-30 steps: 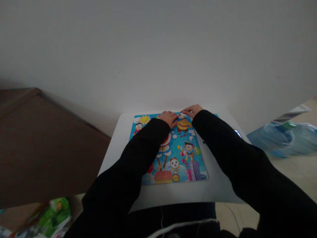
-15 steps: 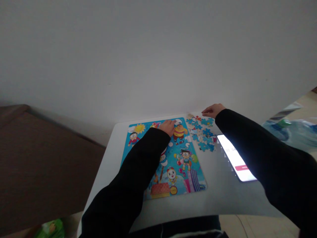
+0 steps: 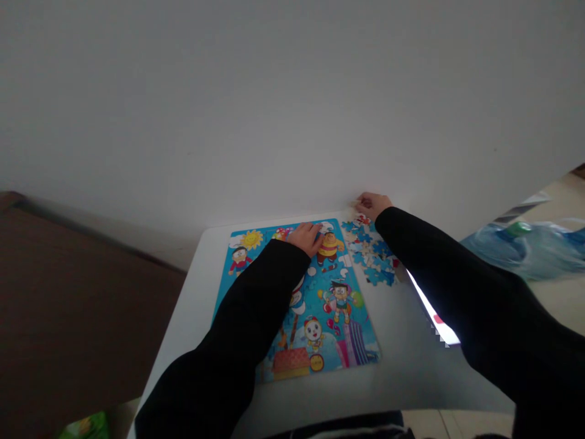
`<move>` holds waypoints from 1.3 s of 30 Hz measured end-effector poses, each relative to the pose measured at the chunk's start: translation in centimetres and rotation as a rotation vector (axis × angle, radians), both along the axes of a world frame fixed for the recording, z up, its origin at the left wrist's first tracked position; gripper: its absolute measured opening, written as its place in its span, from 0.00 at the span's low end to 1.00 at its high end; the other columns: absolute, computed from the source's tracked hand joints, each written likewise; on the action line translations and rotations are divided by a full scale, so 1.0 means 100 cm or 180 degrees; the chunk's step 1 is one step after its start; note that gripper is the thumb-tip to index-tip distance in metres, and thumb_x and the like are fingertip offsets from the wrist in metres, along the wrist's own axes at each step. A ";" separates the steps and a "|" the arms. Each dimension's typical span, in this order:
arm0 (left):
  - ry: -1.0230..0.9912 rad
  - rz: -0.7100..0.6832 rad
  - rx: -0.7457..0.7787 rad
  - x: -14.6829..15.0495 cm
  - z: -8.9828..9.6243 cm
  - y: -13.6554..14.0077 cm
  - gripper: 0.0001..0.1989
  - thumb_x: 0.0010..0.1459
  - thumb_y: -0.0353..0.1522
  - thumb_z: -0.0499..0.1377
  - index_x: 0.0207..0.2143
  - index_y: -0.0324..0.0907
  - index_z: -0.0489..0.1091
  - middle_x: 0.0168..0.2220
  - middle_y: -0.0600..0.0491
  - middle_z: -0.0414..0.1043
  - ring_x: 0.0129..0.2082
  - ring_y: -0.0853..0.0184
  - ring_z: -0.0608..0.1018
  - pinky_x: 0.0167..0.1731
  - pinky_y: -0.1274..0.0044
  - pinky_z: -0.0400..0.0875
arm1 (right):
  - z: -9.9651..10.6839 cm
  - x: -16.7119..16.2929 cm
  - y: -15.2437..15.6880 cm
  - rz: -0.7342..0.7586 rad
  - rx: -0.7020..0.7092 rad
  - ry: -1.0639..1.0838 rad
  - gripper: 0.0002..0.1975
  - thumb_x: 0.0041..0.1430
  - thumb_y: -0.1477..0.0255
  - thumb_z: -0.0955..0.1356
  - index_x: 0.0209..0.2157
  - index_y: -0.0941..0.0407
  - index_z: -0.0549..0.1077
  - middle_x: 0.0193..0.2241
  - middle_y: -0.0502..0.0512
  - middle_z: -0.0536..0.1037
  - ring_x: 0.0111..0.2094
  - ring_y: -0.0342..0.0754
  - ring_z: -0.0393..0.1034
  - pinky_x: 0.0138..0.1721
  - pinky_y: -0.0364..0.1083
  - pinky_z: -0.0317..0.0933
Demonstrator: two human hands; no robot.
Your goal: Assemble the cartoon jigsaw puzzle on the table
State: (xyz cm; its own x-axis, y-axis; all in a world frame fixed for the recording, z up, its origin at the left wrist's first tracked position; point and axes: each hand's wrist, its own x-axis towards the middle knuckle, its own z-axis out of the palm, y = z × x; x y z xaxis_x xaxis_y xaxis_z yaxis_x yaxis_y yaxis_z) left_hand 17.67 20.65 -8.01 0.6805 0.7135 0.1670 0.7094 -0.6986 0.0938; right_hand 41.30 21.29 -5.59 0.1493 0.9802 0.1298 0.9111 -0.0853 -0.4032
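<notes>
While the left hand (image 3: 306,238) lies unclenched on the puzzle (image 3: 317,299) atop the counter (image 3: 402,356), I observe the right hand (image 3: 373,205) at the far end of the loose pieces (image 3: 372,253), its grip indeterminable.

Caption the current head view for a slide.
Left hand rests on a rectangular blue cartoon jigsaw puzzle; right hand is near loose, knobbed, mostly blue pieces.

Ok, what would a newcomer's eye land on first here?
Probably the bright blue cartoon puzzle on the white table, left hand resting near its far edge. To its right lies a heap of loose pieces, right hand at the far end. A lit screen peeks from under the right sleeve.
</notes>
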 end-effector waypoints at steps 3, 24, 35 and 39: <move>-0.0151 -0.0042 -0.0019 -0.001 0.000 0.000 0.20 0.61 0.40 0.43 0.46 0.38 0.65 0.39 0.47 0.68 0.41 0.63 0.69 0.45 0.73 0.62 | 0.005 -0.007 -0.013 0.0254 0.0286 0.0268 0.06 0.48 0.71 0.66 0.30 0.57 0.71 0.25 0.51 0.76 0.28 0.43 0.71 0.31 0.41 0.63; -0.0112 -0.0210 0.0045 -0.002 -0.008 0.003 0.26 0.56 0.44 0.49 0.49 0.32 0.63 0.42 0.43 0.67 0.42 0.59 0.68 0.46 0.71 0.61 | -0.024 -0.034 -0.097 0.2380 0.0467 -0.0546 0.16 0.55 0.61 0.62 0.39 0.53 0.74 0.38 0.54 0.76 0.41 0.47 0.70 0.42 0.47 0.64; -0.0166 -0.0313 -0.0223 -0.008 -0.006 0.016 0.19 0.52 0.30 0.53 0.47 0.35 0.66 0.39 0.45 0.69 0.41 0.61 0.70 0.44 0.71 0.63 | -0.007 -0.034 -0.063 0.1882 -0.0253 -0.0767 0.18 0.50 0.65 0.67 0.45 0.49 0.71 0.39 0.52 0.76 0.42 0.50 0.68 0.43 0.49 0.61; -0.0181 -0.0481 -0.0394 -0.014 -0.009 0.027 0.19 0.50 0.28 0.53 0.46 0.37 0.67 0.40 0.46 0.69 0.42 0.62 0.70 0.44 0.71 0.64 | -0.006 -0.043 -0.062 0.1846 -0.0541 -0.0780 0.18 0.50 0.65 0.66 0.45 0.49 0.71 0.38 0.53 0.76 0.40 0.50 0.68 0.40 0.49 0.62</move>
State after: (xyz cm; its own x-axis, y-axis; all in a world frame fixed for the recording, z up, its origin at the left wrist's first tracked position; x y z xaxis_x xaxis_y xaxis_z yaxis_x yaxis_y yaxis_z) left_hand 16.30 23.33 -8.87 0.7734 0.6213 0.1254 0.5884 -0.7773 0.2226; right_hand 37.03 15.09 -6.16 -0.4243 0.9027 -0.0712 0.8924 0.4035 -0.2021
